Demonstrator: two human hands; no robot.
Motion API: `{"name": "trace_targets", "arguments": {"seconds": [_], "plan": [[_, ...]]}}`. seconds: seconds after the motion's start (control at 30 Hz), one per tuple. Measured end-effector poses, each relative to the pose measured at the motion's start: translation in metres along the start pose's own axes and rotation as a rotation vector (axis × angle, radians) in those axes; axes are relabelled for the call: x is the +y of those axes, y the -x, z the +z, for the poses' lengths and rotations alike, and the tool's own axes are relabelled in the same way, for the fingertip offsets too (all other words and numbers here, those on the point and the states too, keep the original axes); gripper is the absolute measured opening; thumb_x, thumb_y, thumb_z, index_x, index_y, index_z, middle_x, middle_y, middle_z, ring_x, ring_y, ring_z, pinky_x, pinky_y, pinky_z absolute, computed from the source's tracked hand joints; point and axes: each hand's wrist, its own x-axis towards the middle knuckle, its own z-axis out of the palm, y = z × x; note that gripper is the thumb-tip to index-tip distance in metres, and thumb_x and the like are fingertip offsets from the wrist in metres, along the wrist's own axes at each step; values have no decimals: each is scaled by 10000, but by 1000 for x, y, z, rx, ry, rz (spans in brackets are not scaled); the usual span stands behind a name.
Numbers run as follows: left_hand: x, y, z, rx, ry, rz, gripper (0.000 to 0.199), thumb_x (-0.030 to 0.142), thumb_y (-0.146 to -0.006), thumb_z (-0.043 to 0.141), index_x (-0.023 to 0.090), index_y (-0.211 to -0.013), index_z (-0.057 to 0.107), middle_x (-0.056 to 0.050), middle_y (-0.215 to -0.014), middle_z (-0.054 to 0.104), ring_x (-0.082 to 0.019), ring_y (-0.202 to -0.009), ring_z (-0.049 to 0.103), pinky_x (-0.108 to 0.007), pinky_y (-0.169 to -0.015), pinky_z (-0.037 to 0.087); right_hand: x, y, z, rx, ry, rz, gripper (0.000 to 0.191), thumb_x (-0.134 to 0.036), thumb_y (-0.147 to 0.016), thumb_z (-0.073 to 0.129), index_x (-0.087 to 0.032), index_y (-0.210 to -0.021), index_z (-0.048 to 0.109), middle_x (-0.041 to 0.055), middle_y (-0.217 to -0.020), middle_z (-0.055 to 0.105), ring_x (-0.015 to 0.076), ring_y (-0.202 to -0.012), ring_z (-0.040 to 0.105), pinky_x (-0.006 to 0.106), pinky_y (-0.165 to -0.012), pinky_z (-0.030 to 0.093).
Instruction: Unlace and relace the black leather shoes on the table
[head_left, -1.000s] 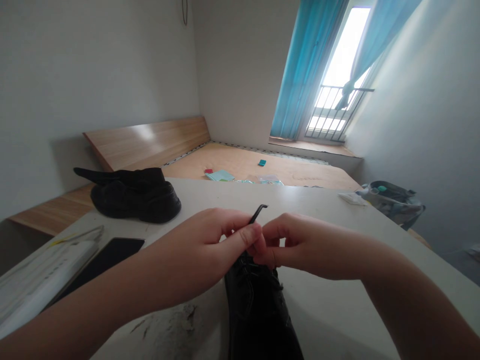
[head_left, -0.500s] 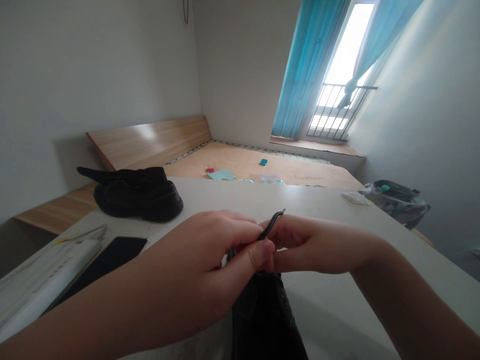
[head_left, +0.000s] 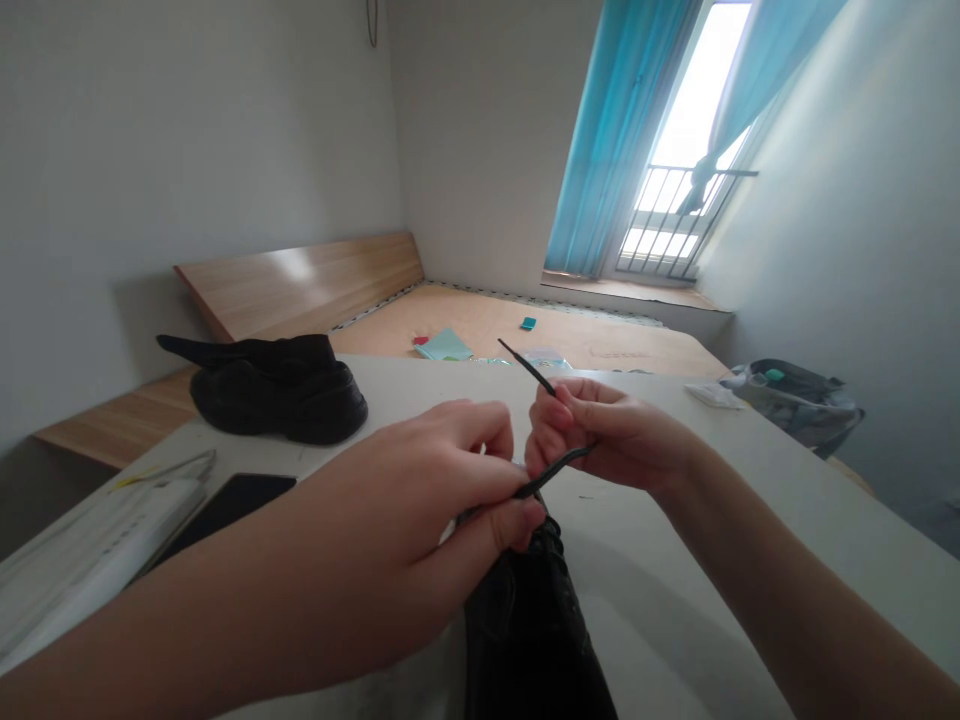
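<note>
A black shoelace (head_left: 556, 472) was held in both hands above the worktop (head_left: 660, 600). The left hand (head_left: 397, 500) pinched it just over a black shoe (head_left: 525, 630) at the near edge, and the right hand (head_left: 611, 435) clenched it further along. A second black shoe (head_left: 270, 395) sat near the far left edge.

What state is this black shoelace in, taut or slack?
Taut: the black shoelace runs in a straight line from the left hand to the right hand, with no visible sag.
</note>
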Motion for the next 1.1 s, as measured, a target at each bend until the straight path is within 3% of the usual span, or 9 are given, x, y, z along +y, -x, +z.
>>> {"name": "trace_targets", "arguments": {"seconds": [0.13,0.27,0.43,0.57,0.67,0.77,0.83,0.97,1.1], "plan": [[-19,14,-9,-365,64,-197,330,381,-953,477,277,-750,715,8,-812,694,-161,-715,619,-260,-601,392,-3,14,-35,-231,165,224,402,-501,-793,745,-158,-663,581,-29,-501,600,152,-512,648,298,-644,537],[-39,21,-19,-523,-79,-463,380,489,-917,477,325,-735,769,-28,-749,710,-208,-656,634,-283,-510,318,-3,19,-56,-335,292,408,380,-504,-858,672,-137,-782,613,-12,-565,641,160,-587,688,301,-658,543],[-49,16,-20,-457,-153,-498,496,676,-865,464,270,-709,703,-57,-704,696,-215,-608,616,-283,-475,293,-5,15,-47,-384,418,520,479,-547,-865,631,-131,-1099,589,32,-760,693,128,-526,651,252,-560,505],[-47,12,-16,-288,-159,-509,463,680,-859,488,267,-775,678,-43,-723,693,-219,-626,612,-290,-527,341,-16,23,-28,-159,861,554,339,-441,-916,562,-163,-1093,639,69,-915,677,172,-761,664,293,-679,516],[-33,8,-10,-157,-126,-312,327,577,-886,545,311,-1019,680,-21,-1019,705,-241,-894,629,-295,-729,403,-23,27,-8,-32,1107,494,265,-415,-892,599,-194,-1004,690,74,-1012,667,208,-917,620,329,-802,477],[-13,1,0,-256,-77,-101,139,411,-913,597,316,-978,676,31,-1015,687,-210,-970,596,-283,-811,382,-24,27,14,-63,1230,412,222,-425,-860,650,-228,-946,707,30,-1032,677,203,-938,608,333,-869,444],[-3,-3,7,-334,-107,-106,51,294,-898,639,265,-868,668,38,-888,688,-196,-888,601,-287,-782,375,-23,26,28,-72,1277,444,192,-405,-831,685,-227,-898,702,14,-973,690,199,-887,616,319,-809,453],[2,-6,16,-321,-230,-153,68,257,-882,644,215,-828,644,-1,-802,674,-228,-788,594,-298,-659,363,-22,26,48,-1,1390,543,139,-362,-836,665,-230,-864,697,12,-875,698,195,-770,623,291,-633,427],[-1,-3,18,-332,-280,-108,182,211,-930,521,203,-793,641,-19,-772,670,-212,-722,602,-294,-608,355,-23,28,53,17,1468,460,151,-336,-889,589,-234,-804,660,-1,-797,680,180,-708,598,281,-570,381]]}}
